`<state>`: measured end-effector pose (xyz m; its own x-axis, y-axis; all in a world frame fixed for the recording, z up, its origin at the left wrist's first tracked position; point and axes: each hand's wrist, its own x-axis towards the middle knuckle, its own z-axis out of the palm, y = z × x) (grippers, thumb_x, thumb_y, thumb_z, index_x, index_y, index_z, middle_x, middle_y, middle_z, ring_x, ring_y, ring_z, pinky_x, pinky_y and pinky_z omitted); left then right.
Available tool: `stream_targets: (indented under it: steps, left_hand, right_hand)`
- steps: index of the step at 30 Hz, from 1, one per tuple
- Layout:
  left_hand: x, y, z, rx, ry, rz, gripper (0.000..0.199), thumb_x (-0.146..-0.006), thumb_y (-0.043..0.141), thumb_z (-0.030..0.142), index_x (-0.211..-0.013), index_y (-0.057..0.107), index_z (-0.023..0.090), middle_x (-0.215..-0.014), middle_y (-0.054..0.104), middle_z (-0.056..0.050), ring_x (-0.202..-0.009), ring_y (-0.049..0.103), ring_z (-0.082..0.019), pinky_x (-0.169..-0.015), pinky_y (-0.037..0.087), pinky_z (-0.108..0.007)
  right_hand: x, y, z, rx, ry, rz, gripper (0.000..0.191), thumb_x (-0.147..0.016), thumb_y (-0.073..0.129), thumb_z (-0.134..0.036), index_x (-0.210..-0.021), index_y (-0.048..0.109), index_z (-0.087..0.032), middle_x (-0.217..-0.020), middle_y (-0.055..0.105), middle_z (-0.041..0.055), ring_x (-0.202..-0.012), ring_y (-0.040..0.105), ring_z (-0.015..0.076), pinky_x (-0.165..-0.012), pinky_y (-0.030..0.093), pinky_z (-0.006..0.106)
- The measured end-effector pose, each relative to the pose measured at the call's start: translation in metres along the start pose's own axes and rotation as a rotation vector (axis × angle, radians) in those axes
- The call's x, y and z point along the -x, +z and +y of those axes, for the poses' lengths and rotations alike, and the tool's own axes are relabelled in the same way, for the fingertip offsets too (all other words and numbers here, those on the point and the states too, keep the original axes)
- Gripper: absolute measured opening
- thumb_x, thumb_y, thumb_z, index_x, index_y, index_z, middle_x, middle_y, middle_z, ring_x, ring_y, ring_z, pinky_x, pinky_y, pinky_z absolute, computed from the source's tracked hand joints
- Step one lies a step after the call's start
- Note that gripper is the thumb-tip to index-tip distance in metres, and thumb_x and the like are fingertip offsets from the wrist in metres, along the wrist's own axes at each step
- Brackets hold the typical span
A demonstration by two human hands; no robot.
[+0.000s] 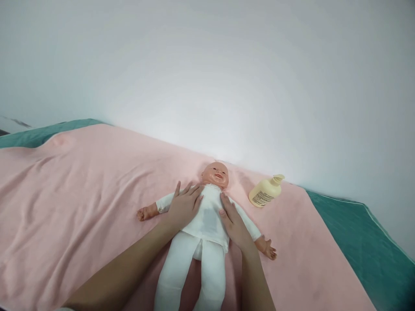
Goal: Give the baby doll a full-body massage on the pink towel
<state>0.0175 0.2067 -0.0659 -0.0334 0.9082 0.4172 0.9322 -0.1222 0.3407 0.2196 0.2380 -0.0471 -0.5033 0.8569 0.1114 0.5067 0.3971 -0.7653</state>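
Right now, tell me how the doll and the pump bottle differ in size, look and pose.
Size: the doll is much larger than the pump bottle.
Look: the doll is dressed in white; the pump bottle is pale yellow with dark print.
Pose: the doll lies on its back, arms spread, under the left hand and right hand; the pump bottle stands untouched.
Shared: both are on the pink blanket.

Fingers (229, 207) on white-clad doll (210, 211); yellow bottle (265, 192) nearby
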Motion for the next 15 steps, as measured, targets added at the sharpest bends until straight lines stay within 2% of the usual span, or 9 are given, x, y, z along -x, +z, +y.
stream_targets:
  steps: [4, 7, 10, 15]
  left_hand:
    - [-0.002, 0.001, -0.009, -0.089, -0.052, 0.035, 0.041, -0.099, 0.029, 0.026, -0.131, 0.055, 0.019, -0.134, 0.058, -0.004, -0.133, 0.044, -0.026, -0.117, 0.008, -0.056]
    - [-0.003, 0.002, -0.016, -0.125, -0.057, 0.027, 0.04, -0.099, 0.03, 0.024, -0.128, 0.057, 0.018, -0.13, 0.061, -0.006, -0.131, 0.046, -0.026, -0.116, 0.011, -0.056]
    - [-0.003, 0.004, -0.02, -0.149, -0.04, 0.008, 0.039, -0.098, 0.031, 0.021, -0.128, 0.057, 0.017, -0.13, 0.061, -0.007, -0.13, 0.047, -0.026, -0.116, 0.012, -0.055]
    - [-0.003, 0.003, -0.02, -0.184, -0.044, -0.045, 0.042, -0.094, 0.035, 0.015, -0.131, 0.054, 0.016, -0.133, 0.059, -0.007, -0.132, 0.045, -0.026, -0.116, 0.011, -0.055]
  right_hand:
    - [0.0, -0.001, -0.006, 0.032, -0.087, 0.025, 0.06, -0.096, 0.039, -0.053, -0.148, 0.032, -0.024, -0.153, 0.032, 0.0056, -0.144, 0.023, 0.0224, -0.119, 0.01, 0.05]
    - [0.001, -0.001, -0.019, 0.059, -0.265, -0.101, 0.053, -0.095, 0.046, -0.05, -0.142, 0.042, -0.027, -0.15, 0.038, 0.0038, -0.143, 0.024, 0.0234, -0.119, 0.016, 0.05]
    - [0.004, 0.003, -0.035, 0.079, -0.416, -0.26, 0.045, -0.093, 0.05, -0.049, -0.134, 0.053, -0.03, -0.146, 0.044, 0.0017, -0.142, 0.027, 0.0235, -0.119, 0.015, 0.05]
    - [0.009, 0.014, -0.052, 0.12, -0.457, -0.383, 0.032, -0.095, 0.05, -0.045, -0.12, 0.065, -0.032, -0.136, 0.056, -0.0009, -0.138, 0.036, 0.0223, -0.119, 0.014, 0.05]
